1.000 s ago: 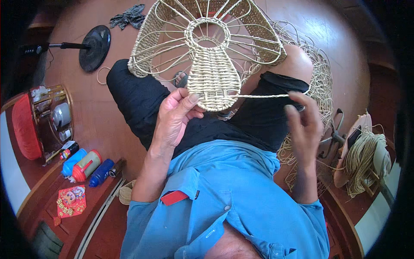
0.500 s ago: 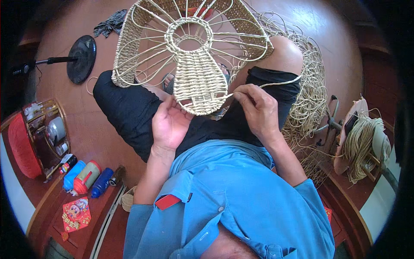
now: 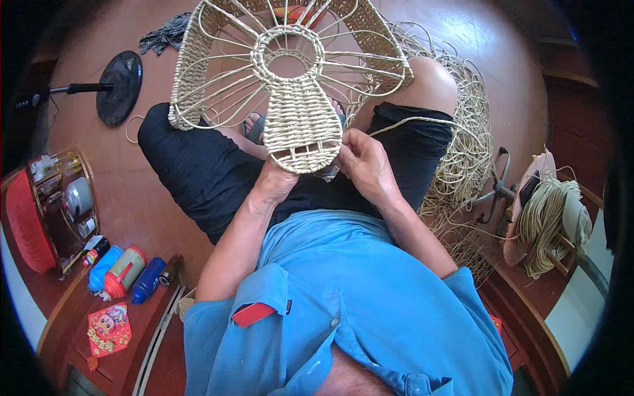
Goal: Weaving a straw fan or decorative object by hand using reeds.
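- Straw-coloured weave filled the upper centre of the frame, where a wicker piece (image 3: 288,80) spread above the seated person's lap, its long panel (image 3: 302,119) turned toward the blue shirt (image 3: 370,284), presumably to keep the slotted end within reach of both hands.
- Under the panel's lower left edge, near mid-frame, the left hand (image 3: 276,181) appeared to prop the weave; its fingers vanished behind it, so its grip could not be told.
- Against the panel's right edge, the right hand (image 3: 366,165) was curled, fingertips drawn in; whether they pinched strand or rim was hidden.
- From behind that hand, a single strand (image 3: 416,120) crossed the black trousers (image 3: 413,142) toward a heap of cord (image 3: 472,138) right of centre, likely laid there to feed that side; its path was lost in the tangle.
- Frame's top edge cut off the wicker piece's far side, while the panel partly hid the sandalled feet (image 3: 252,123).
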A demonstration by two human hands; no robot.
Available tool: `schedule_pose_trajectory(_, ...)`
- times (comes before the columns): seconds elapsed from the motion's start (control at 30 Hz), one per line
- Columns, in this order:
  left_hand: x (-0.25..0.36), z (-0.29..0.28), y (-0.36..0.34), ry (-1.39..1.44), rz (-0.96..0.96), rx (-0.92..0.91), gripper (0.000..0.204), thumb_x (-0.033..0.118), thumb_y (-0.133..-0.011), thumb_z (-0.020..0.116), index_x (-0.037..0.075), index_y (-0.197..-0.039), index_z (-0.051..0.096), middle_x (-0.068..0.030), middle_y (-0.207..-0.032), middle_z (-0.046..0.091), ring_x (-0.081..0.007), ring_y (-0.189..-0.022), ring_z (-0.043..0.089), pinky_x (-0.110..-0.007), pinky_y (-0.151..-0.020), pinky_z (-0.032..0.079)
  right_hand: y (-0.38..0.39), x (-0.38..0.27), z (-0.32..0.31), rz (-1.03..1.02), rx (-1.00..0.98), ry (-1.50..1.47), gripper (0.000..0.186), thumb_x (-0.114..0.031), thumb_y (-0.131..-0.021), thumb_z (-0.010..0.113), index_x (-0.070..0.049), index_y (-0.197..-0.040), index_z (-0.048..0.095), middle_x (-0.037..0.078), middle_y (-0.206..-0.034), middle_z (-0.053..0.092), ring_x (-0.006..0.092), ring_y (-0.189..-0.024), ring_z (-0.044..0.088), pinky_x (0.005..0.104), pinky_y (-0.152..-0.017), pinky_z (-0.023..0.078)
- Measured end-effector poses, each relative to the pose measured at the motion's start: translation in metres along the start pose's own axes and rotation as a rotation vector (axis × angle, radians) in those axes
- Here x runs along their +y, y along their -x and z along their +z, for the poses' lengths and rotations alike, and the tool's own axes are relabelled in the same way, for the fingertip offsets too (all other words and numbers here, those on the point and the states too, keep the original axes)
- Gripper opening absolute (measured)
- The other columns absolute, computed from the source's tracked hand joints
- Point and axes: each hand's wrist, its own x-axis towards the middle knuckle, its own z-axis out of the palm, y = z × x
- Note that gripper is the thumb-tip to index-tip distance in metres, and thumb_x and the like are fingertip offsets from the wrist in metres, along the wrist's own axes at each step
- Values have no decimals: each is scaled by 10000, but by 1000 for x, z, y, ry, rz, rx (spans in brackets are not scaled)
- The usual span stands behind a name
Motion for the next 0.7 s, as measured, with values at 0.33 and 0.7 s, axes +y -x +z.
schedule_pose_trajectory(0.33, 13, 13, 1, -222, 160, -40, 408, 156, -1014, 782, 23, -1383, 669, -60, -1285, 735, -154, -1157, 679, -347, -1023, 554, 12, -21, -7, 24, 61, -452, 234, -62, -1004, 677, 28, -1194, 576, 75, -909, 701, 106, -742, 669, 248, -643, 555)
schedule_pose_trajectory(0.7, 26, 16, -1, 231, -35, -111, 564, 293, -1004, 792, 30, -1465, 603, -90, -1409, 692, -189, -1255, 680, -377, -1098, 556, 17, -42, -3, -6, -12, -670, 351, -35, -956, 765, 1, -1221, 536, 67, -995, 685, 118, -815, 691, 259, -768, 596)
